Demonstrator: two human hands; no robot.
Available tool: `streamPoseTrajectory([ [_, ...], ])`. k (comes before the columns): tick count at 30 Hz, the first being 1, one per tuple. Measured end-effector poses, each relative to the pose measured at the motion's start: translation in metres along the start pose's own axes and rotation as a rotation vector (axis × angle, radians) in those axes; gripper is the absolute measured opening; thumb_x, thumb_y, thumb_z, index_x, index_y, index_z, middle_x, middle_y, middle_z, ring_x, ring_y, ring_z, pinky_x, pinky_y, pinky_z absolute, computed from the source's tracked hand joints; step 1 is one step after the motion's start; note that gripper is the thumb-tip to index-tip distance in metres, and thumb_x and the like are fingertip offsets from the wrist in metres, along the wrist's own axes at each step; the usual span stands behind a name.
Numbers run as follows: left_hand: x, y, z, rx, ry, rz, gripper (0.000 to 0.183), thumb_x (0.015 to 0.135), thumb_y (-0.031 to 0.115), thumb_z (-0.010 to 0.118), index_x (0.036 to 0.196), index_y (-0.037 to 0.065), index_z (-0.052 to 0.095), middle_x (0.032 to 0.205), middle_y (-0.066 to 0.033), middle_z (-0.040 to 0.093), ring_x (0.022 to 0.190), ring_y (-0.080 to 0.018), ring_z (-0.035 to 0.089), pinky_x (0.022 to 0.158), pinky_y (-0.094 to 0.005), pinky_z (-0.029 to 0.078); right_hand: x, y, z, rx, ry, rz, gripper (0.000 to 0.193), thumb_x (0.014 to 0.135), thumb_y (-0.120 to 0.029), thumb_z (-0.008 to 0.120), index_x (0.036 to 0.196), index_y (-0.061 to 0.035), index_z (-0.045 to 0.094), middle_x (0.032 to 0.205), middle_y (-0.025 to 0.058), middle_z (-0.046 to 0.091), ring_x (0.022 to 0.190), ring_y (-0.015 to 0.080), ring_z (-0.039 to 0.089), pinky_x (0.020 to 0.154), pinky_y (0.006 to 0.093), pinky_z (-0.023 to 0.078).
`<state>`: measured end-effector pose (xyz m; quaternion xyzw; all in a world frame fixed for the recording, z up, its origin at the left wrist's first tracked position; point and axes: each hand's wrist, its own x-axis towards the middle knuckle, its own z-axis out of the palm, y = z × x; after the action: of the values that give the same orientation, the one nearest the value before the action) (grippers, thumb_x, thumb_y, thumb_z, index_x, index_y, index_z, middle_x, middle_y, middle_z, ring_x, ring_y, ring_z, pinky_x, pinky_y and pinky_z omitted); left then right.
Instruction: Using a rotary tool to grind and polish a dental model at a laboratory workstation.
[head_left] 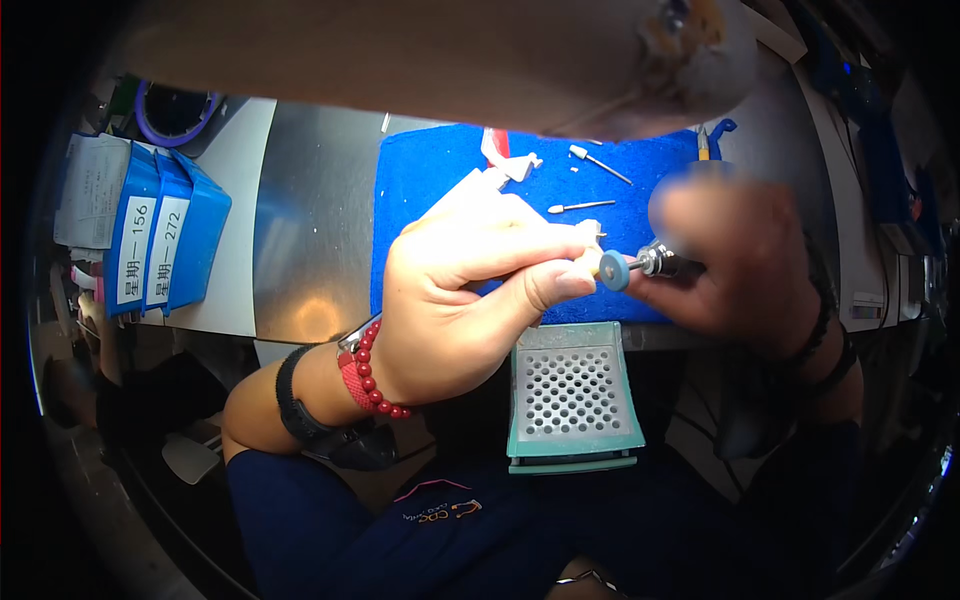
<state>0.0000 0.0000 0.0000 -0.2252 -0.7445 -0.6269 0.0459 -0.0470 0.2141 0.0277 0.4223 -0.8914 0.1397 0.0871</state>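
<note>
My left hand [450, 290] pinches a small pale cream piece [592, 238] between thumb and fingertips; most of it is hidden by the fingers. In my right hand [745, 265] is a rotary handpiece [657, 260], its tip pointing left. A blue-grey grinding wheel [614, 271] on its shank stands right beside the pale piece; whether they touch I cannot tell. Both hands meet above a blue towel [430, 155]. Beyond them on the towel lie two mounted burs, one upper [605, 165] and one lower [582, 207], and a white irregular piece [520, 166].
A green-framed tray with a perforated metal top [570, 390] juts toward me at the bench's front edge. Overhead, a large beige form [430, 70] spans the far side. Blue file boxes [195, 235] stand at the left of the metal bench top [310, 200].
</note>
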Motion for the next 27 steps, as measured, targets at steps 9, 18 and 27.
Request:
streamPoseTrajectory([
  [9,0.0000,0.0014,-0.0007,-0.003,0.020,-0.031,0.017,0.085,0.009,0.060,0.087,-0.008,0.064,0.070,-0.0081,0.059,0.045,-0.0043,0.048,0.042,-0.0170,0.035,0.0001,-0.0009,0.0018,-0.024,-0.002,-0.020,0.031,0.063,-0.029,0.073,0.071,-0.0090,0.051,0.059,0.0057,0.046,0.054,0.0247,0.050,0.051,0.0357,0.037],
  [18,-0.0007,0.0061,-0.0001,0.025,0.068,-0.109,0.013,0.075,0.005,0.069,0.087,0.001,0.069,0.077,-0.0065,0.067,0.067,-0.0142,0.057,0.066,-0.0269,0.042,0.0021,0.0024,0.0011,-0.002,0.084,0.008,0.034,0.059,-0.027,0.076,0.067,-0.0079,0.048,0.054,0.0064,0.043,0.047,0.0247,0.047,0.045,0.0356,0.035],
  [27,0.0011,0.0064,-0.0006,0.038,0.044,-0.080,0.011,0.075,0.004,0.067,0.085,0.001,0.068,0.076,-0.0061,0.067,0.066,-0.0152,0.057,0.067,-0.0282,0.041,0.0030,0.0025,0.0015,0.013,0.095,-0.013,0.033,0.058,-0.026,0.076,0.068,-0.0083,0.050,0.055,0.0061,0.044,0.048,0.0244,0.048,0.046,0.0352,0.037],
])
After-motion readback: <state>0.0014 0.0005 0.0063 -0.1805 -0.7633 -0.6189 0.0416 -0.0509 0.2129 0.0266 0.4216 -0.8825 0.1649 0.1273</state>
